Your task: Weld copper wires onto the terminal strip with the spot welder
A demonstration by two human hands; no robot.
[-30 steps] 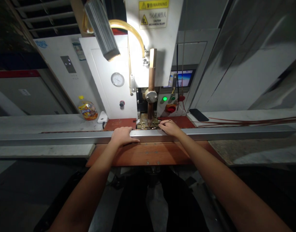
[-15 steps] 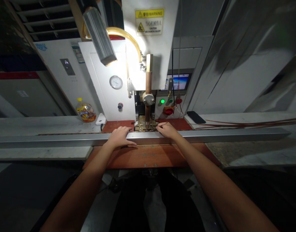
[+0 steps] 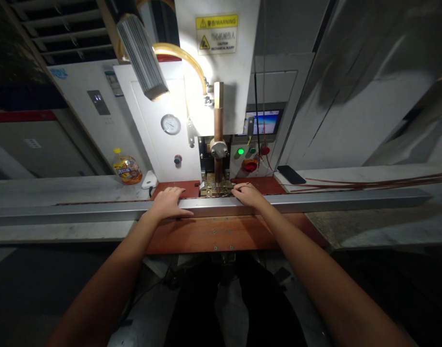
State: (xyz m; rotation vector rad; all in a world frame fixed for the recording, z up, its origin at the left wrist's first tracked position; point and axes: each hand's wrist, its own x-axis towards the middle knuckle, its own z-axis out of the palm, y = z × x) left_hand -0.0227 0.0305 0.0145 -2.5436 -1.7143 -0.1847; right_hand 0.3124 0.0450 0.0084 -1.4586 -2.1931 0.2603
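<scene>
My left hand [image 3: 167,202] lies across a long silver metal bar [image 3: 344,201], fingers stretched over its top and thumb apart along the front side. My right hand [image 3: 247,194] rests at the bar's back edge, closed in a pinch on what looks like a thin brown rod, mostly hidden by the fingers. Just left of those fingertips, a vertical copper electrode [image 3: 218,171] of the machine comes down to a small brass-coloured fixture [image 3: 208,191]. Small parts at the electrode's tip are too fine to make out.
A white machine [image 3: 152,140] with a warning label stands ahead. Thin copper-coloured strips [image 3: 380,184] lie at right, near a black phone [image 3: 292,175]. A bottle [image 3: 127,167] and a white device [image 3: 149,180] are at left. A reddish-brown board [image 3: 192,236] lies in front.
My left hand has slid a little to the left along the bar. My right hand stays by the electrode, still pinched. The whole view has shifted slightly.
</scene>
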